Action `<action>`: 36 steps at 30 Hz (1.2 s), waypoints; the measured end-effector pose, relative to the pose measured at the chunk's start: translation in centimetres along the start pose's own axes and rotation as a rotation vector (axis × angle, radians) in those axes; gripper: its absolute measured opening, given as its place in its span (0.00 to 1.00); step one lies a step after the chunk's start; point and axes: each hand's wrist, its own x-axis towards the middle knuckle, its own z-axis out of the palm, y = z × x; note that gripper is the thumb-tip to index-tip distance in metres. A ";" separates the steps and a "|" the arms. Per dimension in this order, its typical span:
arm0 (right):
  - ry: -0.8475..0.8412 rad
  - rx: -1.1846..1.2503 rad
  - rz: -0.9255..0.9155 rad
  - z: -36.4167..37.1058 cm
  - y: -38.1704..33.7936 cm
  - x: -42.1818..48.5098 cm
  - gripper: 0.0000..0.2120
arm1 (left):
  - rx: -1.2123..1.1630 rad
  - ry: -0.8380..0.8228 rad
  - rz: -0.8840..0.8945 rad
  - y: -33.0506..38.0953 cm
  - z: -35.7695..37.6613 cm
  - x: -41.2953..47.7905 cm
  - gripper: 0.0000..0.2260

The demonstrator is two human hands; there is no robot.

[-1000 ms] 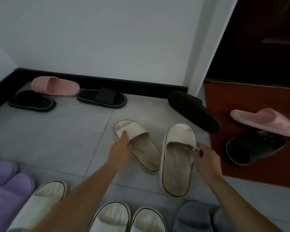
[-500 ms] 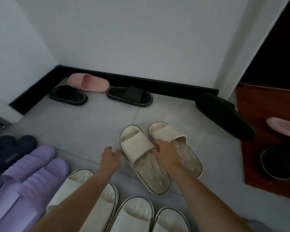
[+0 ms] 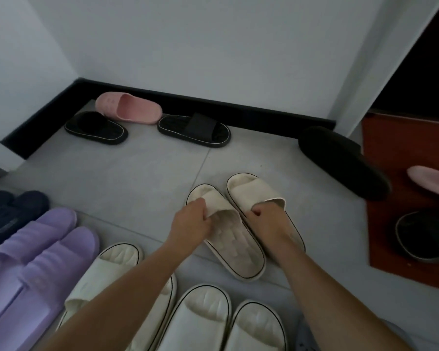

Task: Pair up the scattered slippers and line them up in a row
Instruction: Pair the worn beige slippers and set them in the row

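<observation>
1. A person's left hand is gripping the strap edge of the left cream slipper, fingers curled round it; the right hand is gripping the strap of the right cream slipper, fingers tucked under the band.
2. Both cream slippers are lying soles down, side by side, mid-scene on the grey tiled floor; toes are pointing far and slightly left, heels near and right, long axes running parallel.
3. Along the near edge, a navy pair, a purple pair and white slippers are sitting in a row, left to right.
4. By the far black skirting, a pink slipper is lying beside two black slippers; at right, a second pink slipper is resting on the red-brown mat.
5. Any lettering on the slippers is showing too dim to read.
</observation>
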 end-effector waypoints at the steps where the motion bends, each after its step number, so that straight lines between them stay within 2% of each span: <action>1: 0.020 0.045 -0.004 -0.2 0.1 -0.2 0.21 | -0.007 0.031 0.017 0.3 -0.1 -0.1 0.15; 8: 0.164 0.225 -0.090 -8.3 3.1 -3.0 0.13 | -0.171 0.165 0.178 6.6 -1.8 -0.7 0.17; 12: 0.281 0.310 -0.058 -16.6 8.6 -7.4 0.14 | -0.269 0.126 0.397 14.9 -0.8 -2.5 0.18; 14: 0.347 0.345 0.011 -20.9 12.6 -10.9 0.13 | -0.292 0.038 0.519 20.0 0.7 -4.3 0.19; 17: 0.414 0.280 0.198 -25.5 19.9 -17.2 0.10 | -0.320 -0.188 0.649 27.1 4.7 -8.7 0.16; 21: 0.454 0.216 0.461 -26.8 28.2 -25.1 0.12 | -0.257 -0.465 0.723 32.7 10.9 -15.8 0.13; 25: 0.378 0.101 0.612 -23.9 32.6 -30.0 0.13 | -0.125 -0.637 0.778 33.7 15.2 -21.0 0.09; 28: 0.211 -0.115 0.675 -22.1 33.6 -31.3 0.20 | -0.035 -0.695 0.806 33.6 16.2 -22.0 0.16; 31: 0.272 -0.149 0.689 -22.4 33.2 -30.7 0.22 | -0.066 -0.704 0.760 33.2 16.0 -20.8 0.12; 34: 0.376 -0.135 0.590 -23.3 32.0 -28.3 0.20 | -0.086 -0.629 0.699 32.4 15.5 -18.8 0.12; 36: 0.379 -0.099 0.498 -23.7 30.8 -25.9 0.20 | -0.119 -0.598 0.670 31.9 14.8 -17.5 0.11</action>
